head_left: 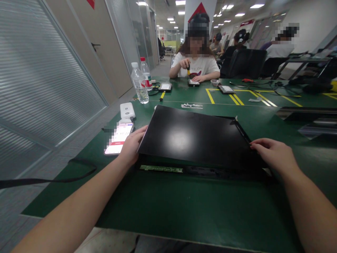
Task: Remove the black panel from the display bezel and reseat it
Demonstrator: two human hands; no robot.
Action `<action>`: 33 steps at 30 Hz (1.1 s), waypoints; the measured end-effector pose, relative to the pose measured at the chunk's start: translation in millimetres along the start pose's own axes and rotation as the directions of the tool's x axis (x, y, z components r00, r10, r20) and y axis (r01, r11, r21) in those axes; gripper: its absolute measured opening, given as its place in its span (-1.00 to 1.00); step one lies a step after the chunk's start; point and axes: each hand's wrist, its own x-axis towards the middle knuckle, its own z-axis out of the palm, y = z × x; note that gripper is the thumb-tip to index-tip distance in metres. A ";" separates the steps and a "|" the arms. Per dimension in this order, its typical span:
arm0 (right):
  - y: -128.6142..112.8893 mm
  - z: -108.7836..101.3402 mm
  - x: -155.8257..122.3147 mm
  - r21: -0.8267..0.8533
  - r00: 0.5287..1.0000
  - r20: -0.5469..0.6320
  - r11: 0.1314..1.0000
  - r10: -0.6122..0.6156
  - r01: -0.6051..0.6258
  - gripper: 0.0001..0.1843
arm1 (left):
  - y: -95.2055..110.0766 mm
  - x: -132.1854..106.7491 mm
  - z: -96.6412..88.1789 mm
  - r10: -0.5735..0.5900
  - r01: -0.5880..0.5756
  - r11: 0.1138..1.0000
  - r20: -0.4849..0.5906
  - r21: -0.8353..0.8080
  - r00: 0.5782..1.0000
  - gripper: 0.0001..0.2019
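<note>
In front of me a flat black display panel (200,137) is tilted, its left side raised above a black frame (223,173). A green circuit board strip (161,169) shows along the frame's near left edge. My left hand (133,142) grips the panel's left edge, with the fingertips hidden behind it. At the right edge my right hand (273,151) is closed, thumb and fingers pinching near the rim of the frame; exactly which layer they hold I cannot tell.
Left of the panel lie a lit phone (119,138) and a white power bank (127,111). Two bottles (140,84) stand behind them. Across the green table (195,207) a person (196,65) holds a yellow-black screwdriver (188,69) over a hard drive (193,83). Dark strips (310,114) lie right.
</note>
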 end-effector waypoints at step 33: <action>23.4 18.1 13.8 0.574 0.989 0.024 0.808 0.148 -0.135 -0.59 | 18.4 -22.1 4.8 0.167 -0.114 0.965 0.218 -0.236 0.962 -0.23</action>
